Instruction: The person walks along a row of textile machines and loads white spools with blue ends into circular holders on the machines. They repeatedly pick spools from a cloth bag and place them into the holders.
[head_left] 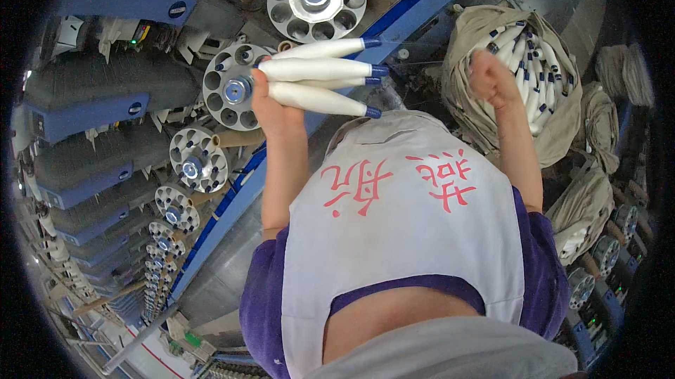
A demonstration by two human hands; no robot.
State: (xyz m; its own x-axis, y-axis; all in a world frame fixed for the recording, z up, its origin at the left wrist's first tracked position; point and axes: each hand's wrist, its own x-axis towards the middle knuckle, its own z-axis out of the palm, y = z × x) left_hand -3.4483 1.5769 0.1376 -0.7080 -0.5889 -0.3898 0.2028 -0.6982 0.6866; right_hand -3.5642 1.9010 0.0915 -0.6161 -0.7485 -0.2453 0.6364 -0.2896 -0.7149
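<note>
Four white yarn bobbins (320,69): fanned out in the left hand, near the round bobbin carousel (238,89), their blue tips pointing right, toward the sack.
Left hand (276,101): grasping the bobbins together at their left ends, thumb raised alongside; from my remote seat I cannot make out how each finger divides them.
Right hand (494,80): above the left part of the sack opening, fingers bent inward; I cannot tell whether they pinch a bobbin, a thread or nothing.
Cloth sack (562,140): beige, slack-sided and open, with many more blue-tipped bobbins (538,73) lying at mixed angles inside.
Carousel pockets: ringed around a metal hub, just beside the left hand; a brown tube (239,138) lies below.
Bobbin weight: I judge each one light, since several fit in one grip, though a fan of them likely pulls toward the free tips.
Yarn surface: probably soft and a little slippery over a stiff core; I expect scuffing or loosened windings if it is squeezed or rubbed.
Where to hold: I would favour the bare blue tube ends, keeping pressure off the wound belly.
</note>
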